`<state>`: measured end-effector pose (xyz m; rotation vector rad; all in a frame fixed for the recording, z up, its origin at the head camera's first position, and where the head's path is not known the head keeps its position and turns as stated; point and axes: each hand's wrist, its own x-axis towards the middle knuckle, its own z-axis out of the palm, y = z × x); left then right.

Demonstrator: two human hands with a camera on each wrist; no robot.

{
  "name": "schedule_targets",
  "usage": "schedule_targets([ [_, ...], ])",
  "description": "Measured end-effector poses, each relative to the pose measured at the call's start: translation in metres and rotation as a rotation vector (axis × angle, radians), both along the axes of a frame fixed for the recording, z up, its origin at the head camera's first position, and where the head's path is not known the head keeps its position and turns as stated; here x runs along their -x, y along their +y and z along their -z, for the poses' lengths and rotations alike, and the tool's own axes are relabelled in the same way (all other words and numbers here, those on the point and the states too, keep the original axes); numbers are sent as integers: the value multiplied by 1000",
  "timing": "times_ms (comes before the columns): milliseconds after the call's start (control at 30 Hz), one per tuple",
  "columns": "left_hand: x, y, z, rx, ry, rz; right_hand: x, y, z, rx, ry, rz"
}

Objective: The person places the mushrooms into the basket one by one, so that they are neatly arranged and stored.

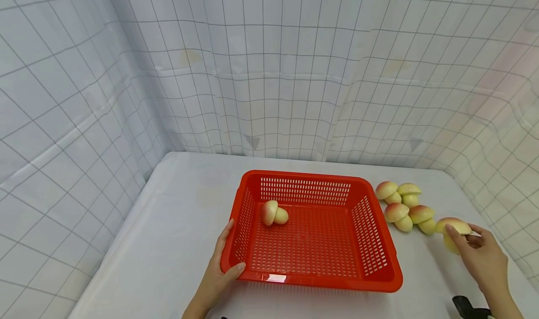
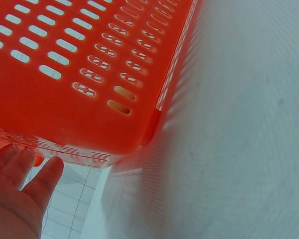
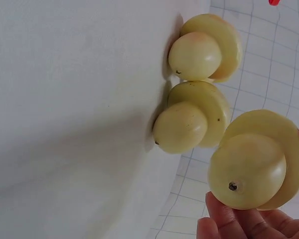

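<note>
A grid-lined white curtain [image 1: 269, 76] hangs behind and on both sides of a white-covered table [image 1: 160, 244]. To the right of the basket, the person's right hand [image 1: 484, 258] holds a toy mushroom [image 1: 452, 225], its yellow cap blushed with red, pinched between thumb and fingers. The cap is uppermost and the pale stem points down; the right wrist view shows a small dark mark at the stem's end. Whether that stem touches the table cannot be told.

Between this mushroom and the basket's right wall sit four more toy mushrooms [image 1: 396, 212], close together in two rough rows near the basket's far right corner, red and yellow on their caps and paler on their stems.

The red plastic basket [image 1: 311, 244] itself is rectangular, with slotted walls and a perforated floor. Inside it, toward its left wall, a single mushroom [image 1: 268, 213] lies on its side, cap to the left and stem to the right. At the basket's near left corner, the person's left hand [image 1: 216, 272] grips the rim, thumb over the near edge and fingers along the outside of the left wall. A black piece [image 1: 467, 307] shows beside the right wrist, beyond the basket's near right corner.
</note>
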<state>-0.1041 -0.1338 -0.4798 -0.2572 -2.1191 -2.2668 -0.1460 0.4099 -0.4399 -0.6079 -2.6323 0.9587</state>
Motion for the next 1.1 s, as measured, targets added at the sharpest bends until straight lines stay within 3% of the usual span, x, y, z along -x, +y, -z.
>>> schedule_targets([
  [467, 0, 0, -1, -11, -3, 6, 0, -17, -12, 28, 55, -10],
  [867, 0, 0, -1, -20, 1, 22, 3, -41, -25, 39, 94, -50],
  [1100, 0, 0, -1, -11, -12, 13, 7, -53, -34, 44, 157, -98],
])
